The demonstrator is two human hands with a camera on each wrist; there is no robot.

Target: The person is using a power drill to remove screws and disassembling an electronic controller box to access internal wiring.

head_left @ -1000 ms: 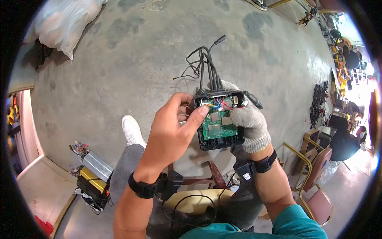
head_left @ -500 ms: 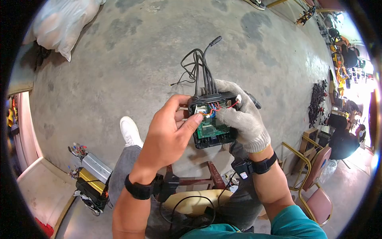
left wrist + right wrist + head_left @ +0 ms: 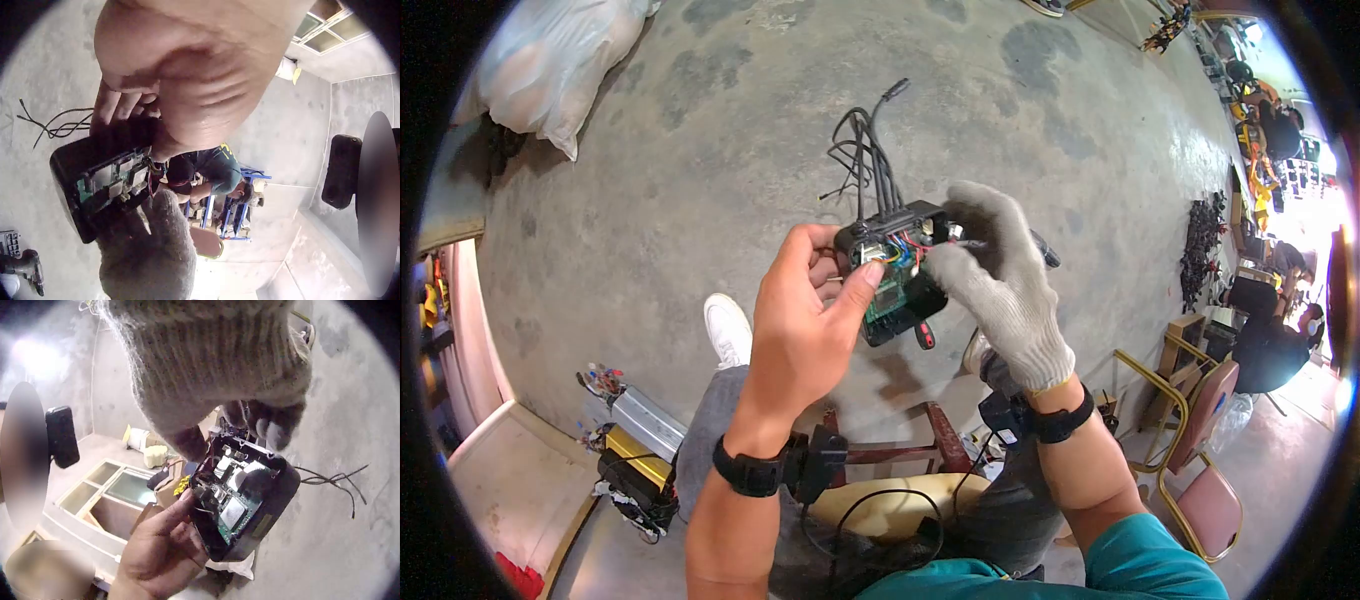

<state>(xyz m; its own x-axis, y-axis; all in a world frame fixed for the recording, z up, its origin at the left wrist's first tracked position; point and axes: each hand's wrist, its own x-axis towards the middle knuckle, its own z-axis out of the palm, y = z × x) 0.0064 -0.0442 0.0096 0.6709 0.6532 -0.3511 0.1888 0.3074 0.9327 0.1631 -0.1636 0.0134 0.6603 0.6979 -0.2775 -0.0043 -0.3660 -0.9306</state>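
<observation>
In the head view my bare left hand (image 3: pixel 805 320) grips the left side of an open black housing (image 3: pixel 890 328), thumb on its front by the coloured wires (image 3: pixel 897 246). A green circuit board (image 3: pixel 888 296) lies inside. My gloved right hand (image 3: pixel 1012 300) is at the housing's right side, fingers curled round a black cable (image 3: pixel 1046 250) whose end sticks out behind the glove. Red wires run towards the gloved thumb. Several black cables (image 3: pixel 880 170) rise from the housing's top. The right wrist view shows the board (image 3: pixel 240 509) tilted, gloved fingertips by its upper edge.
A wooden stool frame (image 3: pixel 945 440) stands below the hands, and a red-and-black object (image 3: pixel 924 335) shows beneath the housing. Metal and gold units (image 3: pixel 640 440) lie at the lower left. Chairs (image 3: pixel 1205 500) stand at the right, a white bag (image 3: pixel 560 70) at the upper left.
The housing and my left hand have moved left, and the housing has tilted. The gloved hand has drawn away from the housing's right side and its fingers have spread more.
</observation>
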